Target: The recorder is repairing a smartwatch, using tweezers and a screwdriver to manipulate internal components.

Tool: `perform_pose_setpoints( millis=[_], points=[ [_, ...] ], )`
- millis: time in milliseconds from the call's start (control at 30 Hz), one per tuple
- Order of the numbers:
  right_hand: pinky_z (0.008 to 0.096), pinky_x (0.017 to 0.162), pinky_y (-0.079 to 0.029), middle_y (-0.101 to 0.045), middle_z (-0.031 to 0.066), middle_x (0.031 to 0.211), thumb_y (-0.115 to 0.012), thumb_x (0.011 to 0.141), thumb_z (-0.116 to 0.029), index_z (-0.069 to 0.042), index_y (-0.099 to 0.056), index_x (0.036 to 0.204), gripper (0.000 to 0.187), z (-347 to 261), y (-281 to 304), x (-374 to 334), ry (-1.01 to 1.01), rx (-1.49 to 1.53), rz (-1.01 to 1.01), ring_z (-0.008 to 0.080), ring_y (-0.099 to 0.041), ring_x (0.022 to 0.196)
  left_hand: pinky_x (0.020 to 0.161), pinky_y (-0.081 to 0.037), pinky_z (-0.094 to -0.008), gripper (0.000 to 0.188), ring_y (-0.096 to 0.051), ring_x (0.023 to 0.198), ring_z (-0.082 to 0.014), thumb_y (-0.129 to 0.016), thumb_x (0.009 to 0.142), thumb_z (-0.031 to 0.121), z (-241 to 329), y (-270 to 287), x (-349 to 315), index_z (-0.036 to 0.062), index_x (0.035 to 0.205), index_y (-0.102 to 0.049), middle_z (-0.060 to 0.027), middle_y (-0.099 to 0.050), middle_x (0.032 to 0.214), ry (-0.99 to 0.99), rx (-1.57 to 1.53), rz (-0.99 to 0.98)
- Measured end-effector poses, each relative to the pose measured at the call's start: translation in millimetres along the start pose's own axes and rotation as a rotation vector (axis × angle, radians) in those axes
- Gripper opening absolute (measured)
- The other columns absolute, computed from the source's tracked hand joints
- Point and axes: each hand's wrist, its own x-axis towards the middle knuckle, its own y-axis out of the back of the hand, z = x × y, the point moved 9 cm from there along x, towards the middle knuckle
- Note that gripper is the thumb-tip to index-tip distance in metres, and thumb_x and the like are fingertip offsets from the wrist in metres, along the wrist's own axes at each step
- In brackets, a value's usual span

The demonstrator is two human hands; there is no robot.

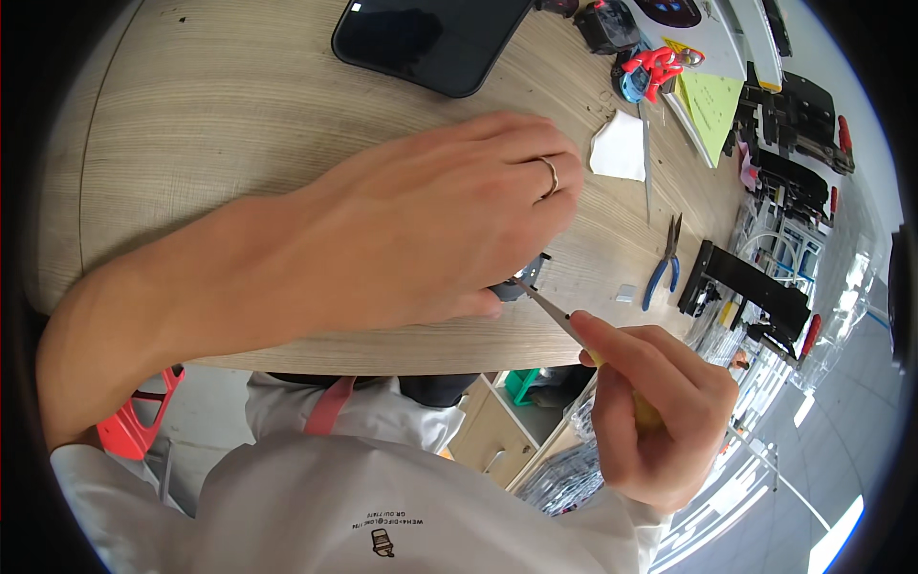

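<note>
My left hand [430, 206], with a ring on one finger, lies across the table with its fingers bent down over a small dark part [521, 287]. Most of that part is hidden under the palm; one edge and a small metal piece stick out past the thumb. My right hand [665, 407] is closed round a yellow-handled tool [552, 309] with a slim, tapering metal end. Its tip touches or nearly touches the dark part's exposed edge. Whether the metal end is a blade or a file is unclear.
A black phone-like slab [430, 38] lies at the back. To the right are blue-handled needle-nose pliers [665, 263], a white paper scrap [620, 146], a thin metal rod [646, 163] and a red figurine [658, 69]. Black clamp-like fixtures [751, 287] line the right edge.
</note>
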Motion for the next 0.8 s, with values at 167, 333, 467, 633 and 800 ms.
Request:
perform_pose_setpoints(
  millis=[167, 333, 467, 633, 800],
  points=[
    [0.0304, 0.047, -0.047, -0.071, 0.0103, 0.077, -0.065, 0.071, 0.012, 0.003, -0.079, 0.112, 0.044, 1.4, 1.7, -0.8, 0.125, -0.013, 0.072, 0.0204, -0.062, 0.050, 0.120, -0.042, -0.0428, 0.047, -0.050, 0.142, -0.0303, -0.092, 0.067, 0.016, 0.5, 1.1, 0.1, 0.0025, 0.101, -0.062, -0.0112, -0.061, 0.134, -0.005, 0.001, 0.011],
    [0.0302, 0.046, -0.046, -0.071, 0.0097, 0.077, -0.065, 0.071, 0.011, 0.002, -0.079, 0.112, 0.044, -0.1, 1.0, 0.2, 0.122, -0.026, 0.063, 0.0201, -0.061, 0.050, 0.120, -0.043, -0.0429, 0.045, -0.050, 0.142, -0.0305, -0.090, 0.069, 0.016, 1.4, 2.1, -0.7, 0.0018, 0.102, -0.063, -0.0114, -0.061, 0.134, -0.011, 0.016, 0.017],
    [0.0305, 0.046, -0.045, -0.071, 0.0091, 0.078, -0.065, 0.072, 0.011, 0.002, -0.079, 0.112, 0.043, 0.4, 0.8, 0.1, 0.109, -0.032, 0.056, 0.0194, -0.061, 0.050, 0.120, -0.043, -0.0434, 0.045, -0.050, 0.142, -0.0313, -0.089, 0.072, 0.016, 2.7, 4.8, -1.2, 0.0012, 0.105, -0.063, -0.0125, -0.061, 0.134, -0.022, 0.019, 0.014],
    [0.0311, 0.046, -0.046, -0.068, 0.0081, 0.076, -0.068, 0.073, 0.010, 0.002, -0.078, 0.115, 0.044, -7.7, 2.7, 1.5, 0.136, -0.053, 0.042, 0.0197, -0.061, 0.051, 0.118, -0.044, -0.0426, 0.040, -0.050, 0.141, -0.0327, -0.083, 0.076, 0.006, -1.5, 7.0, -1.0, 0.0010, 0.110, -0.062, -0.0142, -0.058, 0.138, -0.064, -0.073, -0.083],
    [0.0315, 0.056, -0.047, -0.069, 0.0153, 0.079, -0.070, 0.079, 0.018, 0.003, -0.077, 0.119, 0.043, -24.3, -0.7, 11.8, 0.019, -0.245, -0.149, 0.0276, -0.066, 0.061, 0.115, -0.047, -0.0425, 0.040, -0.051, 0.139, -0.0325, -0.083, 0.075, 0.001, -9.3, 5.2, 3.2, 0.0025, 0.109, -0.063, -0.0128, -0.058, 0.139, -0.034, -0.209, -0.211]
  ],
)
